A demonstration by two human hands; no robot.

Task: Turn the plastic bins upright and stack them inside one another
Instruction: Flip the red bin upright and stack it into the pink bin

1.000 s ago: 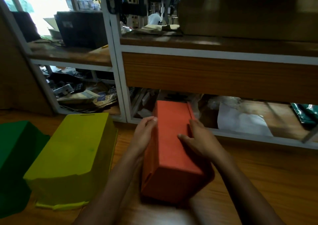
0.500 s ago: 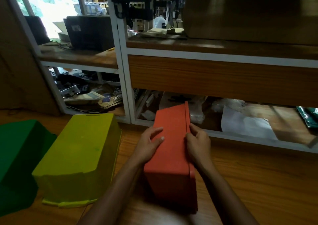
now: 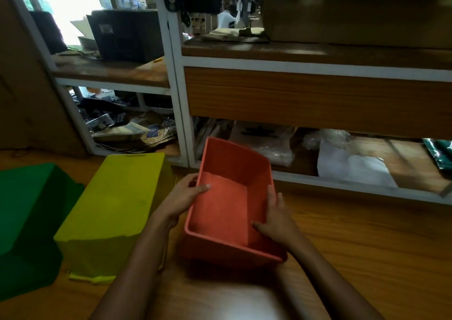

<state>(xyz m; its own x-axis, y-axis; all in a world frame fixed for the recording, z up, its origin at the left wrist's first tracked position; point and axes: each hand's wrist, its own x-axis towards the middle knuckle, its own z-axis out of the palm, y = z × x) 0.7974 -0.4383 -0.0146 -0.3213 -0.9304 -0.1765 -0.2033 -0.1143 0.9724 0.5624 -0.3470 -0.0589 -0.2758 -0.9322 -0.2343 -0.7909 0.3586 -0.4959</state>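
The orange bin (image 3: 227,207) is in the middle of the wooden floor, its open mouth facing up and toward me, slightly tilted. My left hand (image 3: 182,198) grips its left rim, thumb over the edge. My right hand (image 3: 275,215) grips the right wall, thumb inside the bin. To the left, the yellow bin (image 3: 115,212) lies upside down, its bottom facing up. The green bin (image 3: 29,224) is at the far left, also upside down and partly cut off by the frame edge.
A white-framed shelf unit (image 3: 179,114) stands right behind the bins, its low shelves full of papers, cables and plastic bags. A brown cardboard sheet (image 3: 31,94) leans at the left. Bare wooden floor (image 3: 367,258) stretches to the right of the orange bin.
The orange bin has been rolled over from bottom-up, through standing on its side, to mouth-up. Both hands shifted from its outer sides to its rim and wall.
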